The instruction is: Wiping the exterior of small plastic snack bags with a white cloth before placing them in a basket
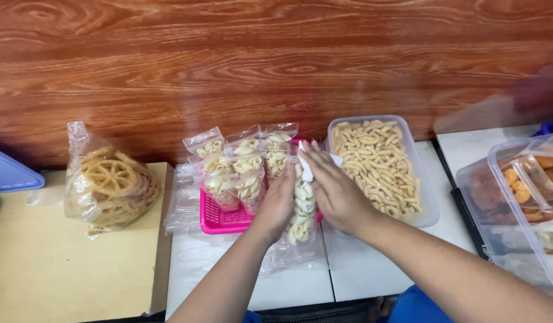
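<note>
My left hand (277, 203) and my right hand (333, 191) together hold a small clear plastic packet (302, 209) filled with pale shell-shaped snack pieces, upright in front of me. My right hand's fingers pinch the packet's top edge, where a bit of white shows. Just behind the packet a pink plastic basket (219, 220) holds several similar filled packets (246, 167) standing upright. To the right of my hands sits a clear tub (429, 206) full of loose tube-shaped yellow snacks.
A clear bag of wheel-shaped crackers (109, 182) lies on the beige table at left. Clear lidded containers with orange snacks (515, 185) stand at the far right. A blue lid (7, 173) pokes in at the left edge. A wood-grain wall rises behind.
</note>
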